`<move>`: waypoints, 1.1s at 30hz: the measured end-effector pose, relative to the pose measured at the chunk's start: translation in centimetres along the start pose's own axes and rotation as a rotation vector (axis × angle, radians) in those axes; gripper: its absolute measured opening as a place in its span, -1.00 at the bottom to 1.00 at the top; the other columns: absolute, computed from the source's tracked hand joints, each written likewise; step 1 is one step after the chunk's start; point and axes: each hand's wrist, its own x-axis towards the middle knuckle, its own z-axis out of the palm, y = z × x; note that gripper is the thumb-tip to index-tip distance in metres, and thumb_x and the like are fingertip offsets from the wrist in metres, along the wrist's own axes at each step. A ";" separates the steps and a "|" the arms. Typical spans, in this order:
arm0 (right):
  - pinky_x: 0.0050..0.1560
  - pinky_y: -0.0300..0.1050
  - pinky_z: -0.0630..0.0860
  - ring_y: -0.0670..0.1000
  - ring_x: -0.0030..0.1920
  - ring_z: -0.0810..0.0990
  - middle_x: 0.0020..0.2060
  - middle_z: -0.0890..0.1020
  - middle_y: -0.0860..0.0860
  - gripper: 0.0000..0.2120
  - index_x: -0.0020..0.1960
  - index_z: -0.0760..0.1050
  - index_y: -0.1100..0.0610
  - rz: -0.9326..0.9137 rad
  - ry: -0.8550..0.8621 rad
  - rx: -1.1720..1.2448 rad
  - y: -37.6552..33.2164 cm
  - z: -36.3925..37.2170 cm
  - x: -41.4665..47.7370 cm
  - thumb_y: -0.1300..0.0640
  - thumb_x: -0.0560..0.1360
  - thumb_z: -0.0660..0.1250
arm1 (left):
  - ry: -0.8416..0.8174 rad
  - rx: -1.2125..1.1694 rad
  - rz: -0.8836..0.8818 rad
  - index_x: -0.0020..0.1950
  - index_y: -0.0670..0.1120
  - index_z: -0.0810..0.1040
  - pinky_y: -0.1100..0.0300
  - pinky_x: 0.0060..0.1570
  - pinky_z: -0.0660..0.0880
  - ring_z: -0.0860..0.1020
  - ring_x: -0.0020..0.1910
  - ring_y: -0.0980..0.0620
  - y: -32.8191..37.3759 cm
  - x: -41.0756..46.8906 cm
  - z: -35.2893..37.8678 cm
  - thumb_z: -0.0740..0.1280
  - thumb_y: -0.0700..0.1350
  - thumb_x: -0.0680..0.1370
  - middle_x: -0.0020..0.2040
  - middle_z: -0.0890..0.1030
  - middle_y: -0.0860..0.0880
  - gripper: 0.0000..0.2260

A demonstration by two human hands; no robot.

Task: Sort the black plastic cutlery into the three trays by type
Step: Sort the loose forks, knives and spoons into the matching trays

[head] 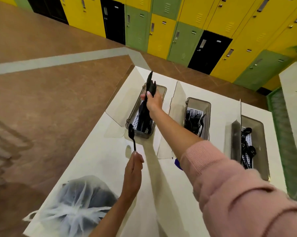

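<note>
Three smoky plastic trays stand in a row on a white table (161, 194). My right hand (153, 100) grips a bundle of black cutlery (150, 84), likely knives, upright over the left tray (162, 90), which holds more black pieces. My left hand (133, 170) pinches the handle end of a black spoon (131, 133), its bowl pointing up near that tray's front corner. The middle tray (206, 108) holds black forks. The right tray (262, 132) holds black spoons.
A tied translucent plastic bag (75, 204) with dark contents sits at the table's near left corner. Clear lids (116, 103) lie open beside the trays. Yellow, green and black lockers (178, 28) line the far wall beyond a brown floor.
</note>
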 end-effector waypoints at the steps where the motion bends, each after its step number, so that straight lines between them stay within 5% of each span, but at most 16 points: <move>1: 0.22 0.05 0.48 0.13 0.12 0.59 -0.01 0.69 0.09 -0.71 0.34 0.36 0.19 0.038 0.003 -0.007 0.9 0.4 0.3 0.15 0.65 0.10 | 0.002 -0.015 -0.019 -0.26 -0.03 0.37 0.18 -0.26 0.32 0.32 -0.37 0.07 -0.2 0.2 -0.2 -0.04 0.07 0.66 -0.41 0.34 0.12 -0.61; 8: 0.22 -0.01 0.40 0.21 0.27 0.45 0.26 0.47 0.20 -0.66 0.37 0.30 0.26 0.261 -0.087 -0.209 3.8 0.8 1.2 0.19 0.62 0.18 | -0.032 -0.047 -0.039 -0.22 -0.06 0.43 0.23 -0.30 0.33 0.32 -0.39 0.11 -0.1 1.0 -0.2 -0.05 0.09 0.66 -0.40 0.29 0.06 -0.58; 11: -0.08 -0.11 0.40 0.07 0.01 0.40 0.01 0.40 0.14 -0.85 0.15 0.27 0.10 0.168 -0.130 -0.358 2.8 0.1 0.6 0.21 0.60 0.17 | -0.049 -0.086 -0.029 -0.21 -0.07 0.45 0.24 -0.31 0.32 0.31 -0.41 0.14 0.4 0.9 0.1 -0.04 0.07 0.66 -0.43 0.28 0.11 -0.59; 14: 0.14 -0.01 0.51 0.10 0.10 0.52 0.08 0.53 0.16 -0.69 0.24 0.42 0.25 0.038 -0.267 -0.278 0.7 -1.8 -2.1 0.06 0.64 0.13 | -0.081 -0.139 -0.009 -0.19 -0.09 0.45 0.25 -0.33 0.29 0.28 -0.42 0.13 1.7 0.6 0.6 -0.03 0.07 0.66 -0.43 0.27 0.09 -0.59; 17: 0.10 -0.11 0.51 0.00 0.06 0.56 0.10 0.59 0.08 -0.57 0.25 0.49 0.20 -0.026 -0.418 -0.178 -1.3 -5.2 -6.9 -0.10 0.62 0.12 | -0.119 -0.176 0.042 -0.18 -0.12 0.45 0.24 -0.33 0.26 0.26 -0.40 0.10 3.4 0.2 1.6 -0.02 0.05 0.66 -0.45 0.24 0.10 -0.60; 22: -0.03 -0.07 0.59 0.07 -0.06 0.66 -0.11 0.63 0.07 -0.79 0.13 0.47 0.24 -0.080 -0.442 -0.225 -0.6 -11.3 -11.0 0.12 0.60 0.24 | -0.222 -0.163 0.145 -0.19 -0.15 0.48 0.36 -0.38 0.29 0.27 -0.42 0.10 5.4 -0.9 4.2 -0.01 0.05 0.66 -0.44 0.26 0.01 -0.58; 27: -0.12 -0.08 0.57 0.01 -0.27 0.64 -0.21 0.64 0.10 -0.85 0.12 0.48 0.30 -0.092 -0.280 -0.035 -1.0 -18.2 -13.0 0.26 0.59 0.24 | -0.429 -0.135 0.202 -0.17 -0.21 0.47 0.37 -0.37 0.28 0.30 -0.43 0.11 5.9 -3.0 8.6 0.00 -0.01 0.67 -0.42 0.32 -0.06 -0.60; 33: -0.32 -0.26 0.58 -0.11 -0.40 0.63 -0.23 0.61 0.09 -0.93 0.07 0.42 0.24 -0.284 0.154 0.121 -1.6 -28.6 -12.7 0.28 0.60 0.20 | -0.664 0.087 0.259 -0.16 -0.14 0.46 0.31 -0.29 0.39 0.41 -0.39 0.16 5.0 -5.0 15.0 0.09 -0.07 0.66 -0.38 0.44 0.02 -0.72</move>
